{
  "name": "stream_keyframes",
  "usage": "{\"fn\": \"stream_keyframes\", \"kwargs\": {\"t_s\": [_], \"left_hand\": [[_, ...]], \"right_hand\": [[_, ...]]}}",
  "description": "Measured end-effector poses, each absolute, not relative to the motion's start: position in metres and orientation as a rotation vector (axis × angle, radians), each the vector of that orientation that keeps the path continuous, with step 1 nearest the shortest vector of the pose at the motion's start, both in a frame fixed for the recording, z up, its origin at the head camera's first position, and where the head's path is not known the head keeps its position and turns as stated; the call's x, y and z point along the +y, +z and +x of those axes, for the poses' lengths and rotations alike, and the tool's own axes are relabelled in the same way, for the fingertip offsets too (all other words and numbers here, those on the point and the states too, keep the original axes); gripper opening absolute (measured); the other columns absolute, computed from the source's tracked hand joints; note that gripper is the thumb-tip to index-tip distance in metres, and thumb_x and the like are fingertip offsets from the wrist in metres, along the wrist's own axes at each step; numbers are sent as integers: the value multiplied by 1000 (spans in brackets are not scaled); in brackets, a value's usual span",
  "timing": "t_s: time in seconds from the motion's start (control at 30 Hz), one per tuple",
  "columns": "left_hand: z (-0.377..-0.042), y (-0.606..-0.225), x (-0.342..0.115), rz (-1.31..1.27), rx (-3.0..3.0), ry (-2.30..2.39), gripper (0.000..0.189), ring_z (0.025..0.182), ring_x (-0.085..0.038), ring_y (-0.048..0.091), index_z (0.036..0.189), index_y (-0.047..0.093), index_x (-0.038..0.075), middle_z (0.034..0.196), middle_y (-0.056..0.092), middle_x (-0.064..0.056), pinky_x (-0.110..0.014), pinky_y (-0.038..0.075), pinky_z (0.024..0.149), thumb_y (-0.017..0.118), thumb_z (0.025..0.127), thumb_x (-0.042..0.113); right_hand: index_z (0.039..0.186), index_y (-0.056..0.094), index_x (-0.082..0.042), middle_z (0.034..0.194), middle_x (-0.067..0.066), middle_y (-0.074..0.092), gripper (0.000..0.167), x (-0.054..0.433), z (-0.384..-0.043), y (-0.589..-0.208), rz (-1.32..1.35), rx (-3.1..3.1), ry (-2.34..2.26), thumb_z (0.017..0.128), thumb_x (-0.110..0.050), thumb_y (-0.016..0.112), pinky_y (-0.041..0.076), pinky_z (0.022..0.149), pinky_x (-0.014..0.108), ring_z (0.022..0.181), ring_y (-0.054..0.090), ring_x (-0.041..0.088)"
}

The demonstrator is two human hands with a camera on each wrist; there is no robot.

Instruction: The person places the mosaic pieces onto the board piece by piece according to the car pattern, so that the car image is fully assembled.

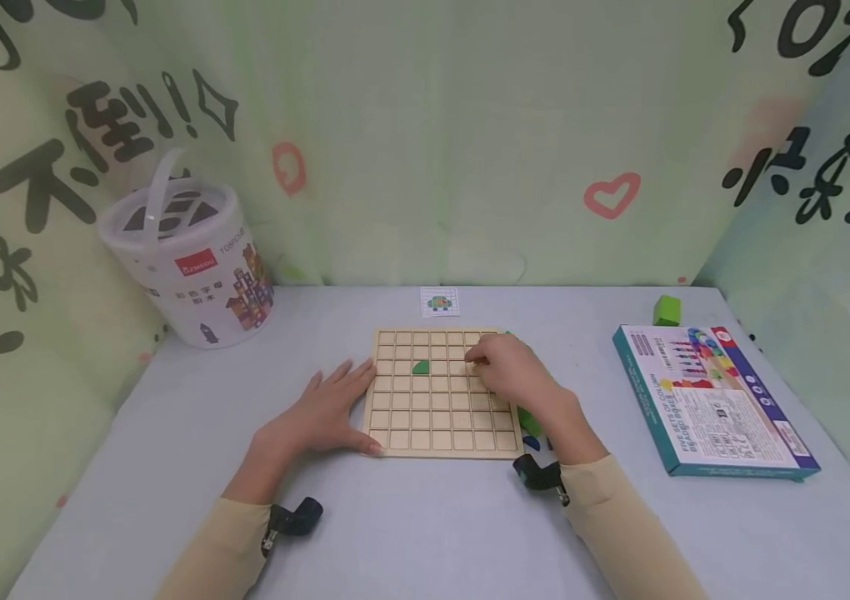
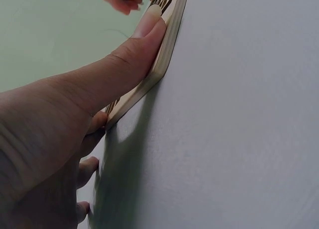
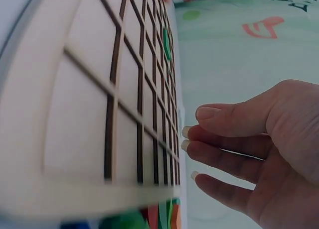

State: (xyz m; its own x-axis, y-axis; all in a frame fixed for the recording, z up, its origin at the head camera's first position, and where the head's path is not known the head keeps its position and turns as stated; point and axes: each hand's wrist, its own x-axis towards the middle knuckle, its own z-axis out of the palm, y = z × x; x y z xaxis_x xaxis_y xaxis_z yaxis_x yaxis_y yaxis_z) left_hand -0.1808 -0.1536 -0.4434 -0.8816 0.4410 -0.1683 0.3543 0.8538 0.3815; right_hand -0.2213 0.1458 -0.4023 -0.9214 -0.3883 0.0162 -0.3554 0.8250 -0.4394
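Observation:
A wooden grid board (image 1: 442, 450) lies flat on the table, with a small green piece (image 1: 421, 367), curved on one side, in one of its cells. My left hand (image 1: 323, 412) rests at the board's left side, fingers spread; in the left wrist view its thumb (image 2: 134, 50) lies along the board's near edge. Above the right part of the grid is my right hand (image 1: 515, 371), fingertips close to the surface. The right wrist view shows the thumb (image 3: 232, 117) near the index finger, and no piece is visible between them.
Coloured blocks (image 1: 528, 422) lie along the board's right side, partly hidden by my right arm. Behind the board sits a small pattern card (image 1: 439, 302). A flat box (image 1: 725, 400) and a green block (image 1: 667, 311) are at right, a white bucket (image 1: 192, 267) at back left.

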Motion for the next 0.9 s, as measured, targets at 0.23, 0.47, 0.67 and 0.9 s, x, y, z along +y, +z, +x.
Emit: {"fn": "stream_keyframes", "kwargs": {"t_s": [0.23,0.47,0.67,0.9], "left_hand": [[-181,-443,-155,602,2788,505,127,156,-35,11,160,20,14,168,17,-2,-67,8,122,78,63,73],[-182,-444,-156,586,2785,498,128,156,-34,9,160,19,15,168,16,-1,-66,7,122,77,63,74],[-181,-443,-157,590,2788,509,127,156,-35,10,160,19,14,168,17,-3,-67,8,121,78,63,73],[-181,-445,-157,611,2788,513,128,156,-35,11,160,19,14,168,17,-2,-67,8,121,77,63,74]], "right_hand": [[118,73,-2,118,15,72,26,176,-223,-405,-431,2965,-654,94,-5,63,57,92,45,108,67,30],[122,70,-2,124,17,68,29,192,-224,-407,-309,2935,-654,95,-4,61,58,83,38,97,61,25],[119,71,1,121,18,68,27,195,-226,-409,-316,2980,-617,93,-4,63,57,85,42,100,63,27],[121,69,3,104,14,63,30,197,-229,-417,-293,3024,-585,92,-4,66,52,70,31,86,55,23]]}}
